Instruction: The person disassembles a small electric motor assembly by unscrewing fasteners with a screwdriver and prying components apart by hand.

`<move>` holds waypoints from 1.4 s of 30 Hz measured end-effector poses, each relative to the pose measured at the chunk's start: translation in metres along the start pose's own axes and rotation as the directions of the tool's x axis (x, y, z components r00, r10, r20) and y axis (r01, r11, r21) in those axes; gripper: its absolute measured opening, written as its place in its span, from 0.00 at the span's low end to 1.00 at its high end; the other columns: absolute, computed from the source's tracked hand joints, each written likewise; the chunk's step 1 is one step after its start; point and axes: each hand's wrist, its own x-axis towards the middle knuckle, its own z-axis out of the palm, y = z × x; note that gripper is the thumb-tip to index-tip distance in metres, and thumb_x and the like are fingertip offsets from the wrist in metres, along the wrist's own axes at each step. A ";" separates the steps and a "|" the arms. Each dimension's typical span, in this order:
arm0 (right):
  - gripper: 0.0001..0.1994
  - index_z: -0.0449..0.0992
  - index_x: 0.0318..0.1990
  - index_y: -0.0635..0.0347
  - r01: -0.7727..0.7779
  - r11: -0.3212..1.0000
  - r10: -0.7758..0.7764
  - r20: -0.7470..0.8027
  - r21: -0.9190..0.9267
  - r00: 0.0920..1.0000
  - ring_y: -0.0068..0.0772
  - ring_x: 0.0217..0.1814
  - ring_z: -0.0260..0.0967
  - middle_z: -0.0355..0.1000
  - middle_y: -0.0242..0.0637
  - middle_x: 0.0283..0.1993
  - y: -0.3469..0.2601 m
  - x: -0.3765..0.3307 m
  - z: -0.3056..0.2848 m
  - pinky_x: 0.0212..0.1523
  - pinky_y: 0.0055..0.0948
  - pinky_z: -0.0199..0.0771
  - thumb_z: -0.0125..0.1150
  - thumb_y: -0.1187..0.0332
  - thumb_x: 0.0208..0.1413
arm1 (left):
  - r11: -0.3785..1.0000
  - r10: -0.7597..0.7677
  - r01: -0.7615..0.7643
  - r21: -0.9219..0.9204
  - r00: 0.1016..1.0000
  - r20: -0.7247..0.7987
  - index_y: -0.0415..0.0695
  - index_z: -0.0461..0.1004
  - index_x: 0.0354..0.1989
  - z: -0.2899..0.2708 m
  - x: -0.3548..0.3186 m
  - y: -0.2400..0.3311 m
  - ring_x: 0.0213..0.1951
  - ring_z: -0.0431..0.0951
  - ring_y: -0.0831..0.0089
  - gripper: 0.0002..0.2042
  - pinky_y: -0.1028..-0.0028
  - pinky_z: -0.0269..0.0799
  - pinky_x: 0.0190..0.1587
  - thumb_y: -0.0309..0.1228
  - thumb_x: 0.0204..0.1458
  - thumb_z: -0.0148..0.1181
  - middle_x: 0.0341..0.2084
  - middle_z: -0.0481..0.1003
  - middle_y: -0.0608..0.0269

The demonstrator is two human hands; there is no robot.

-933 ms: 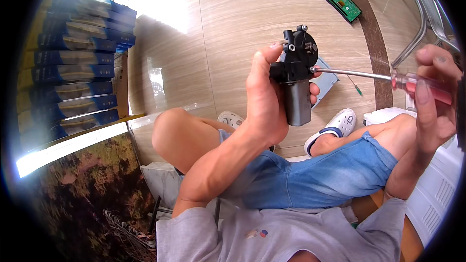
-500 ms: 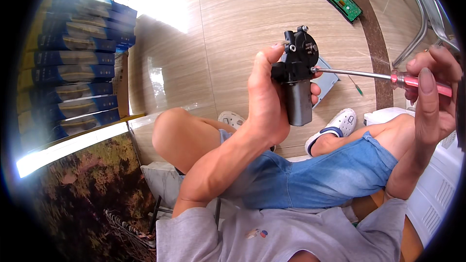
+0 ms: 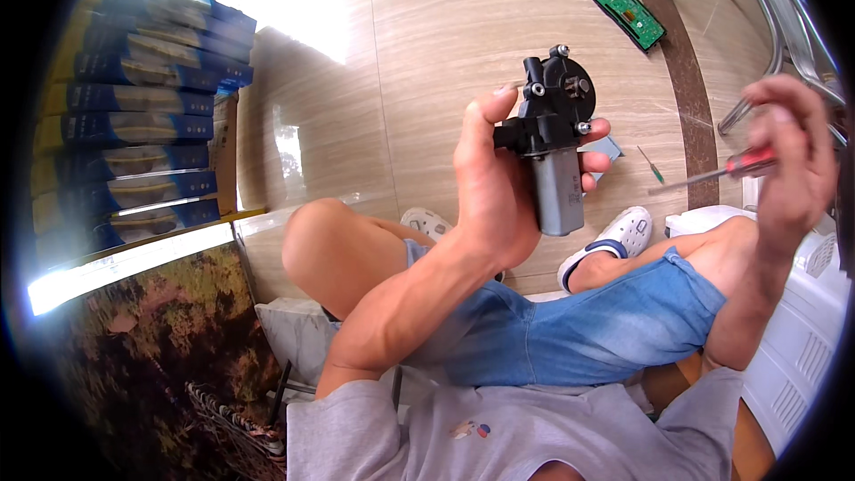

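Note:
My left hand (image 3: 494, 187) is wrapped round a small electric gear motor (image 3: 559, 138), with a grey metal can below and a black round gear housing on top. Its fingertips show along the motor's right side, and the thumb rests by the housing's left edge. Bolts or bushings stick out around the housing, and a splined shaft sits in its middle. Off to the right, my right hand (image 3: 793, 156) is closed on the red handle of a screwdriver (image 3: 699, 180). The screwdriver's shaft points left and down, apart from the motor. Motion blurs the right hand a little.
On the tiled floor lie a green circuit board (image 3: 630, 14), a thin green-handled screwdriver (image 3: 651, 165) and a light blue flat piece (image 3: 602, 157). Blue boxes (image 3: 134, 116) are stacked at left. A metal chair frame (image 3: 775, 18) and white plastic drawers (image 3: 797, 365) stand at right.
The screwdriver's tip has come away from the bolt on the motor, and my right hand has drawn back with it, tilting it downward. My left hand has turned the motor slightly.

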 end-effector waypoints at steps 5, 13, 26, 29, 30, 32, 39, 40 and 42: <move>0.07 0.78 0.44 0.63 0.048 0.974 0.038 0.366 -0.223 0.930 0.15 0.23 0.65 0.75 0.33 0.27 -0.017 -0.013 0.050 0.23 0.22 0.64 0.59 0.73 0.60 | 0.999 -0.006 0.009 -0.038 0.998 0.069 0.37 0.72 0.53 0.004 0.000 -0.004 0.37 0.81 0.64 0.33 0.67 0.77 0.41 0.58 0.59 0.40 0.44 0.79 0.48; 0.09 0.80 0.33 0.64 0.086 0.967 0.024 0.420 -0.241 0.907 0.29 0.22 0.67 0.74 0.38 0.26 -0.010 -0.023 0.078 0.24 0.29 0.64 0.69 0.66 0.56 | 1.000 0.002 -0.002 -0.001 1.000 -0.003 0.39 0.73 0.48 0.003 -0.001 -0.008 0.35 0.81 0.65 0.27 0.67 0.78 0.39 0.53 0.58 0.46 0.38 0.79 0.54; 0.05 0.80 0.32 0.64 -0.041 0.984 0.118 0.454 -0.176 0.883 0.32 0.22 0.72 0.76 0.39 0.28 -0.018 -0.022 0.077 0.24 0.31 0.69 0.67 0.72 0.56 | 0.991 0.002 -0.003 0.132 1.000 0.010 0.33 0.72 0.52 0.004 -0.005 -0.011 0.37 0.81 0.58 0.33 0.63 0.78 0.44 0.55 0.57 0.43 0.40 0.78 0.48; 0.04 0.80 0.32 0.64 0.001 0.985 0.074 0.435 -0.171 0.897 0.36 0.25 0.74 0.75 0.40 0.27 -0.014 -0.024 0.076 0.24 0.31 0.70 0.68 0.73 0.55 | 0.995 -0.001 -0.003 0.101 0.999 0.047 0.39 0.72 0.47 0.007 -0.006 -0.011 0.36 0.81 0.67 0.26 0.68 0.78 0.42 0.53 0.60 0.44 0.37 0.79 0.55; 0.04 0.80 0.33 0.64 0.053 0.983 0.030 0.436 -0.177 0.899 0.37 0.26 0.74 0.75 0.40 0.28 -0.012 -0.024 0.076 0.25 0.32 0.71 0.68 0.73 0.54 | 0.995 0.002 -0.006 0.101 0.999 0.041 0.39 0.72 0.47 0.007 -0.006 -0.010 0.35 0.81 0.67 0.26 0.68 0.78 0.42 0.53 0.60 0.44 0.37 0.79 0.55; 0.03 0.80 0.34 0.64 0.156 0.969 -0.058 0.439 -0.190 0.896 0.41 0.28 0.75 0.75 0.40 0.29 -0.007 -0.025 0.077 0.26 0.33 0.72 0.67 0.74 0.54 | 0.995 0.008 -0.011 0.101 1.000 0.028 0.39 0.73 0.47 0.008 -0.007 -0.010 0.35 0.80 0.67 0.26 0.67 0.78 0.41 0.53 0.60 0.44 0.37 0.79 0.55; 0.07 0.79 0.39 0.62 0.272 0.951 -0.184 0.443 -0.145 0.878 0.43 0.33 0.77 0.75 0.41 0.35 -0.003 -0.028 0.080 0.32 0.35 0.76 0.65 0.78 0.53 | 0.996 0.005 -0.004 0.089 1.000 0.000 0.40 0.73 0.47 0.007 -0.007 -0.010 0.34 0.80 0.66 0.27 0.66 0.77 0.41 0.54 0.60 0.42 0.36 0.79 0.55; 0.07 0.79 0.39 0.62 0.255 0.959 -0.174 0.456 -0.122 0.873 0.43 0.33 0.77 0.75 0.41 0.35 -0.003 -0.027 0.080 0.32 0.35 0.76 0.65 0.78 0.53 | 0.996 -0.001 0.002 0.085 1.000 -0.003 0.40 0.73 0.47 0.005 -0.006 -0.010 0.34 0.80 0.66 0.27 0.66 0.77 0.40 0.54 0.60 0.42 0.36 0.79 0.55; 0.07 0.79 0.39 0.62 0.222 0.970 -0.150 0.472 -0.099 0.869 0.43 0.33 0.77 0.75 0.41 0.35 -0.003 -0.026 0.080 0.32 0.35 0.76 0.65 0.78 0.52 | 0.997 -0.022 0.023 0.069 1.000 -0.007 0.40 0.73 0.47 0.003 -0.006 -0.009 0.34 0.81 0.65 0.28 0.67 0.77 0.40 0.55 0.60 0.42 0.36 0.79 0.55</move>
